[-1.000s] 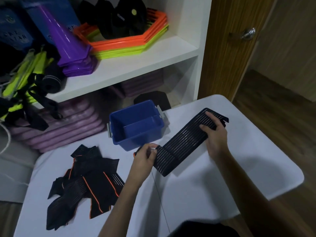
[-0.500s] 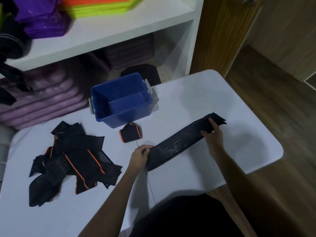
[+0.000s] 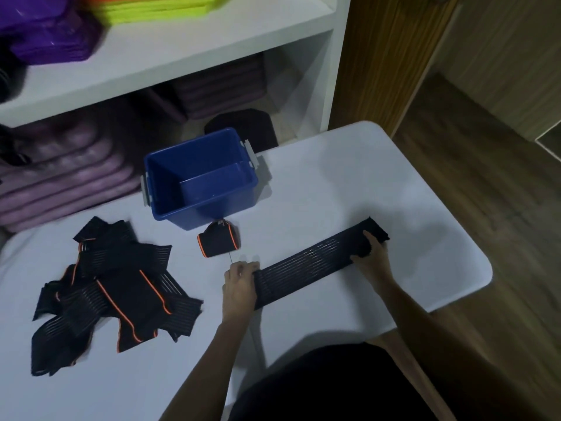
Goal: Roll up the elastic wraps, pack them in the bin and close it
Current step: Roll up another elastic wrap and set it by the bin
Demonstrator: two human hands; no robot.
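A long black elastic wrap (image 3: 312, 262) lies stretched flat across the white table (image 3: 379, 183). My left hand (image 3: 239, 284) grips its near-left end, and my right hand (image 3: 368, 258) holds its far-right end. An open blue bin (image 3: 200, 180) with grey latches stands empty behind the wrap. One rolled wrap with orange trim (image 3: 219, 241) sits just in front of the bin. A heap of loose black wraps with orange edges (image 3: 112, 293) lies at the left.
A white shelf unit (image 3: 182, 50) behind the table holds purple and neon items, with purple mats (image 3: 60, 177) stacked below. A black lid-like piece (image 3: 243, 126) rests behind the bin. Wooden door and floor are to the right.
The wrap has been brought down from in front of the bin and laid flat on the table nearer me. The rolled wrap by the bin has come into view.
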